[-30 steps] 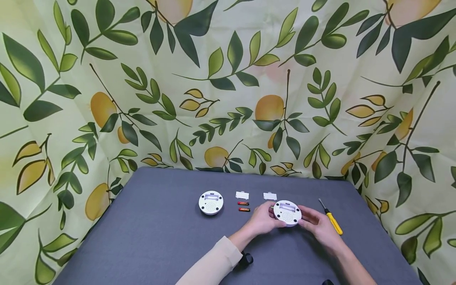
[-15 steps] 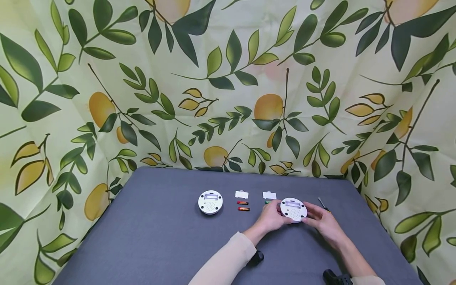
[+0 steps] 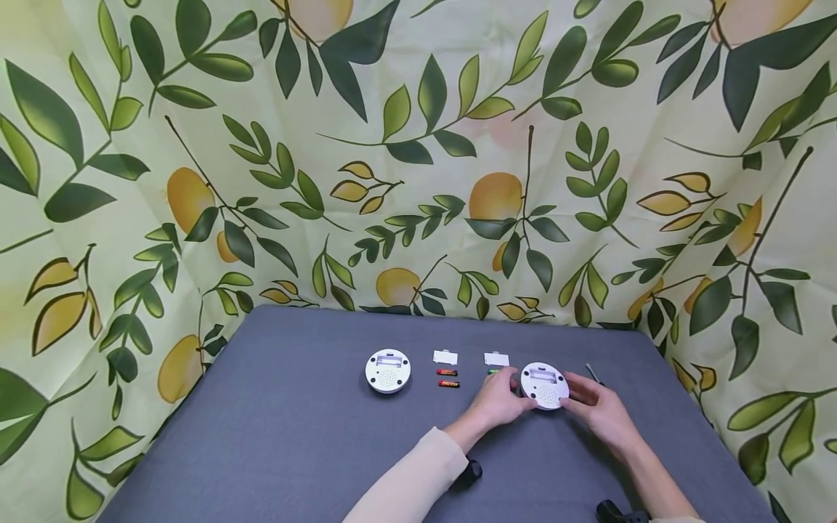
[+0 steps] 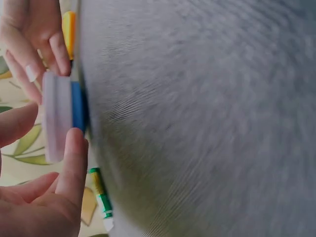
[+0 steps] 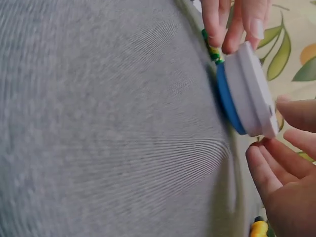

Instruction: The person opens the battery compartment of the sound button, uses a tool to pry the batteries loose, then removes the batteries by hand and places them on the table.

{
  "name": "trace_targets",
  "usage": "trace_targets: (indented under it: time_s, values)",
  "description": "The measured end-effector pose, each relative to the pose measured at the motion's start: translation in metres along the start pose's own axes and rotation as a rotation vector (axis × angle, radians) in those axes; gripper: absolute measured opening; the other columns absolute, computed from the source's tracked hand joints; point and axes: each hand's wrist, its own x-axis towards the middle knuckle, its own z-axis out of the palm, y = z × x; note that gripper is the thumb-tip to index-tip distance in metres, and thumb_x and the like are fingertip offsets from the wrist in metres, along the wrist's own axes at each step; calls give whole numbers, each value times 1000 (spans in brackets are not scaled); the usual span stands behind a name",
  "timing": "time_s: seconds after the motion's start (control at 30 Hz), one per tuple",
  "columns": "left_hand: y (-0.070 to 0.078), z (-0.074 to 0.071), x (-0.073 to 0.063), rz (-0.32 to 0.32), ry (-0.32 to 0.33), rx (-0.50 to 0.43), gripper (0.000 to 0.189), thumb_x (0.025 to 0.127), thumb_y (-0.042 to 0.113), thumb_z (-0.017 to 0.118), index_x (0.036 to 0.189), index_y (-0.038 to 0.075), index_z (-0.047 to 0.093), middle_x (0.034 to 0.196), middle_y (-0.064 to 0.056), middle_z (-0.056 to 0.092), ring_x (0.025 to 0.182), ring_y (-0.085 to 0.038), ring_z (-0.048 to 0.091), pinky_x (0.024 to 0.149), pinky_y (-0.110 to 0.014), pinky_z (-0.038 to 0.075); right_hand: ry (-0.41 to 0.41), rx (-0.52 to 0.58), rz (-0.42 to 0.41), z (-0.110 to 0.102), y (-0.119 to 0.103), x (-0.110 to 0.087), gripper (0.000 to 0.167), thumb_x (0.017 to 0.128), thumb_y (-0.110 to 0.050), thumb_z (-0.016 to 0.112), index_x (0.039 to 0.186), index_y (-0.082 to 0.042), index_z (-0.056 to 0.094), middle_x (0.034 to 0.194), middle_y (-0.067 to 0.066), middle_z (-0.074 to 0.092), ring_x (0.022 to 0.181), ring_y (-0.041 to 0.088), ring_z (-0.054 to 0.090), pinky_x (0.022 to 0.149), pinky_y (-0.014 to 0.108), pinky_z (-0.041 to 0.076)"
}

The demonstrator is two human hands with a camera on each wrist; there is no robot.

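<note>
A round white device (image 3: pixel 545 386) with a blue underside (image 5: pixel 228 101) lies on the grey table, its battery slot facing up. My left hand (image 3: pixel 495 398) is at its left edge, fingers loosely bent; in the left wrist view the index finger overlaps the blue rim while the thumb stands apart. On the other side, my right hand (image 3: pixel 601 412) has its fingertips by the edge and its thumb close to the top face. Neither hand wraps round the device. A green battery (image 4: pixel 101 192) lies beside my left hand, partly covered in the head view.
A second round white device (image 3: pixel 388 371) lies to the left, slot up. Two red batteries (image 3: pixel 448 383) and a white battery cover (image 3: pixel 445 357) lie between the devices. Another cover (image 3: pixel 496 359) sits behind my left hand. My right hand mostly hides a yellow-handled screwdriver (image 5: pixel 258 228).
The device has shifted a little to the right with both hands, and the hands' fingers now sit looser at its edges. A green battery has come into view; the screwdriver's handle has become hidden.
</note>
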Motion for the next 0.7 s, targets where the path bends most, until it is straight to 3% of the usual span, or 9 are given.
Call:
trace_targets:
  time_s: [0.13,0.3,0.43,0.53,0.7]
  values:
    - [0,-15,-5,24,-13,17,59,81,30,85,130,6,63,102,-1,67,94,-13,58,82,-28,48,34,-75,-39,-1,-7,-3,59,95,-13,72,142,13,47,136,32,56,123,43,57,83,14,47]
    - [-6,-41,-13,100,-7,54,51,87,28,79,129,4,64,108,-6,68,99,-17,61,85,-29,48,71,-173,-116,2,-19,-5,52,97,-13,69,139,13,51,134,30,59,122,44,58,86,12,45]
    - [-13,-64,-21,137,18,81,46,92,29,72,131,5,63,111,-8,65,94,-16,61,82,-31,49,91,-222,-141,7,-32,-8,48,100,-16,66,138,9,54,136,28,59,123,44,58,96,33,51]
    - [-18,-79,-28,160,33,93,46,96,29,68,134,5,61,118,-9,65,97,-18,64,84,-34,50,110,-260,-142,13,-42,-11,48,101,-21,65,139,7,55,137,27,58,124,46,57,100,53,47]
    - [-25,-102,-44,215,81,199,46,99,31,63,137,5,59,128,-10,63,111,-24,64,95,-42,49,124,-367,-190,26,-55,-14,50,100,-25,65,139,5,56,137,26,57,126,47,53,101,62,42]
